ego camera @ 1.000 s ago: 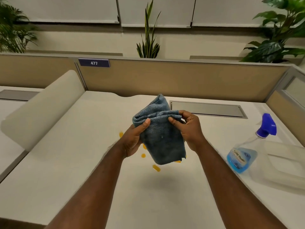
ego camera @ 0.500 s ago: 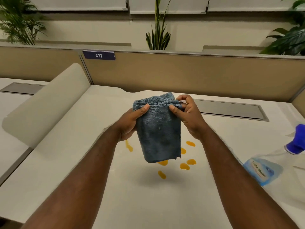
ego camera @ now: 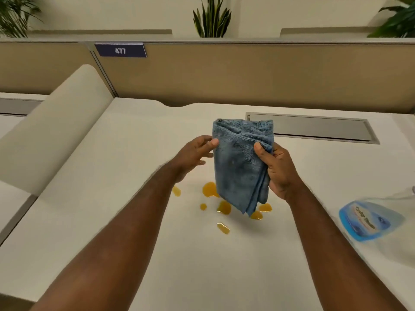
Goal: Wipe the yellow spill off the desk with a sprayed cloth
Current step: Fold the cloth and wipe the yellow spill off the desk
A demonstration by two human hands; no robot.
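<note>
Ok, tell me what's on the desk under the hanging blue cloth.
Yellow spill drops on the white desk, showing around the blue cloth's lower edge. The cloth covers part of the largest drop, and any drops directly behind it cannot be seen.

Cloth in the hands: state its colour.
Blue-grey, plain, no pattern; the cloth shows best in the head view, gripped by the right hand.

I'm at an open-plan office: tan fabric cubicle partition (ego camera: 247, 72), dark-blue numbered plate "477" (ego camera: 120, 50), white laminate desk (ego camera: 134, 153), potted green plants (ego camera: 212, 17) behind.
</note>
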